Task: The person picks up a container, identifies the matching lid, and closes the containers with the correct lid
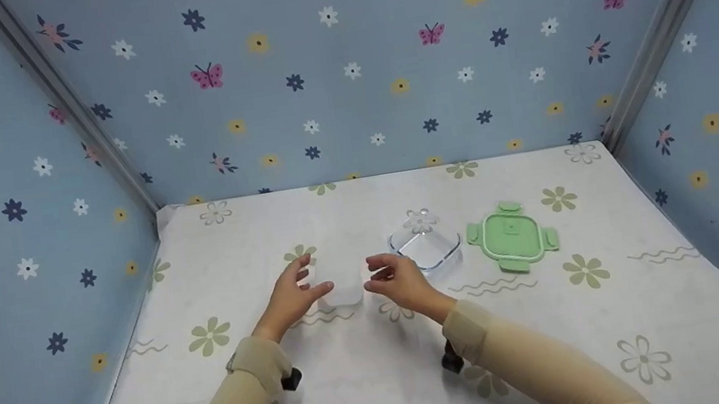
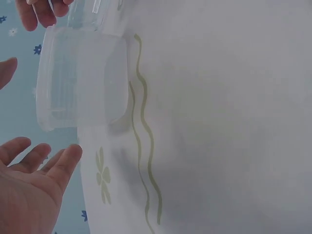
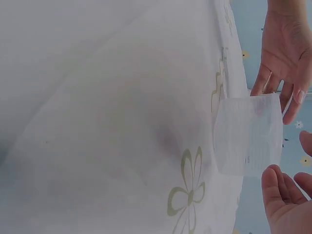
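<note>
A translucent plastic container (image 1: 344,288) with rounded corners stands upright on the white cloth, between the two hands. My left hand (image 1: 293,299) is at its left side, fingers spread and loosely bent; the left wrist view shows a gap between this hand (image 2: 39,180) and the container wall (image 2: 97,80). On the opposite side is my right hand (image 1: 403,281), its relaxed fingertips close by the rim in the right wrist view. Just behind the right hand sits a square clear glass container (image 1: 436,258). Neither hand grips anything.
A green lid (image 1: 513,236) with side flaps lies on the cloth right of the glass container. The floral white tablecloth (image 1: 375,399) covers the table. Blue patterned walls (image 1: 338,55) enclose its back and sides, with grey metal posts (image 1: 75,109) at the back corners.
</note>
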{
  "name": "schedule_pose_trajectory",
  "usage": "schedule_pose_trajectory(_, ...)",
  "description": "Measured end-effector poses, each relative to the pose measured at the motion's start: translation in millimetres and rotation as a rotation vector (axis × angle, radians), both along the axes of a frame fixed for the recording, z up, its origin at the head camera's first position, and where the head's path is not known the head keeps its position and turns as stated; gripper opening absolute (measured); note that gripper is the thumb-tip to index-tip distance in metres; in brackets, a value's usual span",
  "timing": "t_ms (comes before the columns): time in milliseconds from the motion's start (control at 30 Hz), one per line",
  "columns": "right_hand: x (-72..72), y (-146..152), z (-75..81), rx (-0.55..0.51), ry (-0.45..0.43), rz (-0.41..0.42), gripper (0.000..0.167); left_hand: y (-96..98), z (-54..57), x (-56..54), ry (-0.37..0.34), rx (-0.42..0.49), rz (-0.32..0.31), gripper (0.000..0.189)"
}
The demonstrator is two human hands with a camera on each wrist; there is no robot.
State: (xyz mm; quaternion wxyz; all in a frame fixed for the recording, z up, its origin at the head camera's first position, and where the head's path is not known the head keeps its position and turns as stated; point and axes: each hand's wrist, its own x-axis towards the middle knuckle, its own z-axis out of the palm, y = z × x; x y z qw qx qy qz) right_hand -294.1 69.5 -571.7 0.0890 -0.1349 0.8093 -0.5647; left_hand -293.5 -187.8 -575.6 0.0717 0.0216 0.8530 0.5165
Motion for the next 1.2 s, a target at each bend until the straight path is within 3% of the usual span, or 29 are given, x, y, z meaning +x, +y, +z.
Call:
schedule_pose_trajectory(167, 3.8, 10, 5.0, -0.009, 0.019, 0.005, 0.047, 5.8, 8.8, 4.2, 0.058, -0.071, 0.024, 0.077)
schedule_pose_trajectory(467, 9.6, 28, 10.4, -0.031, 0.064, -0.004, 0.045, 14.9, 19.2, 9.3, 0.181, -0.097, 0.015, 0.069)
schedule_pose_trajectory(1200, 14.2, 68, 12.1, 0.006, 0.168, -0.106, 0.041, 35.0, 34.8, 18.7, 0.296, -0.094, -0.009, 0.053)
